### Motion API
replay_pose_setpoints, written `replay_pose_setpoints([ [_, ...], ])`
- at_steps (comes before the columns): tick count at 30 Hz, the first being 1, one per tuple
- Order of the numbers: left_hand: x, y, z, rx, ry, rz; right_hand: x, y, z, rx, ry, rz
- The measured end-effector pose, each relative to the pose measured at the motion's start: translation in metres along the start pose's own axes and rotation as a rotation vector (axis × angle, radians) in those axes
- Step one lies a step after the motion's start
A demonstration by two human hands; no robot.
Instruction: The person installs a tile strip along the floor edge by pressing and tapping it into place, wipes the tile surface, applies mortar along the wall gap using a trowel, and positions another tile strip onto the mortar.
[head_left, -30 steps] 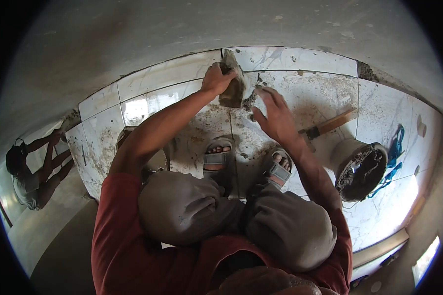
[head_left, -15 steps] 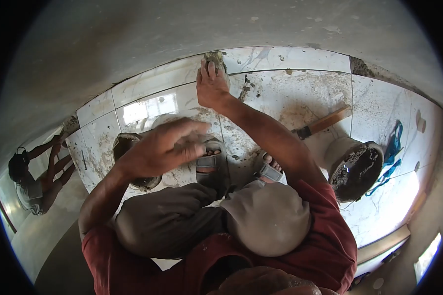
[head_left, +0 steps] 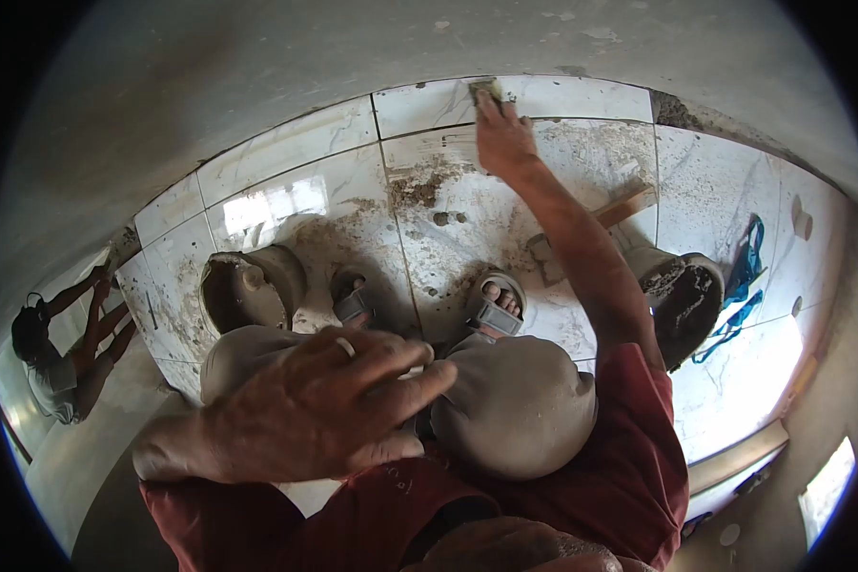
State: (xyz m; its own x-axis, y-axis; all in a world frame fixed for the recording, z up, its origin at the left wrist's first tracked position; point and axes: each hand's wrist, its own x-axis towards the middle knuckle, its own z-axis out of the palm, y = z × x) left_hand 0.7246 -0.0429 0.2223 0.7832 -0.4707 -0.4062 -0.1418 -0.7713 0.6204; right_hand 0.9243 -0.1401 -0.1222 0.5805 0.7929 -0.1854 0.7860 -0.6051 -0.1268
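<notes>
My right hand (head_left: pixel 506 141) reaches out to the narrow strip of tile at the foot of the wall. Its fingers press a dirty yellowish sponge (head_left: pixel 484 89) against the white marbled tile (head_left: pixel 582 96). My left hand (head_left: pixel 329 405), with a ring on one finger, hovers over my knees close to the camera. Its fingers are loosely bent and apart, with nothing visible in them. Brown mortar smears (head_left: pixel 419 188) and small lumps (head_left: pixel 448 218) lie on the floor tiles below the sponge.
A mortar-crusted bucket (head_left: pixel 281 276) stands left of my feet, another bucket (head_left: pixel 682 305) to the right. Partly behind my right forearm lies a wooden-handled tool (head_left: pixel 626 204). Blue straps (head_left: pixel 748 262) lie farther right. Another person (head_left: pixel 52 367) crouches at far left.
My right hand has moved right along the tile strip with the sponge, leaving the tile joint exposed. My left hand has drawn back toward my body.
</notes>
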Motion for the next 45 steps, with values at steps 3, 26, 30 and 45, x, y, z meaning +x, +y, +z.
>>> replay_pose_setpoints([
  [3,-0.002,0.004,0.004,-0.043,0.034,0.031,-0.019,0.048,-0.011,-0.036,-0.135,0.137],
  [26,-0.052,-0.024,0.035,0.266,0.194,0.028,0.022,-0.099,-0.037,-0.063,0.090,-0.432],
  [30,-0.057,-0.027,0.034,0.252,0.131,-0.016,0.048,-0.121,-0.025,-0.324,-0.001,-0.399],
  [45,-0.052,-0.031,0.019,0.120,0.021,-0.027,-0.039,0.206,-0.009,-0.730,0.040,0.138],
])
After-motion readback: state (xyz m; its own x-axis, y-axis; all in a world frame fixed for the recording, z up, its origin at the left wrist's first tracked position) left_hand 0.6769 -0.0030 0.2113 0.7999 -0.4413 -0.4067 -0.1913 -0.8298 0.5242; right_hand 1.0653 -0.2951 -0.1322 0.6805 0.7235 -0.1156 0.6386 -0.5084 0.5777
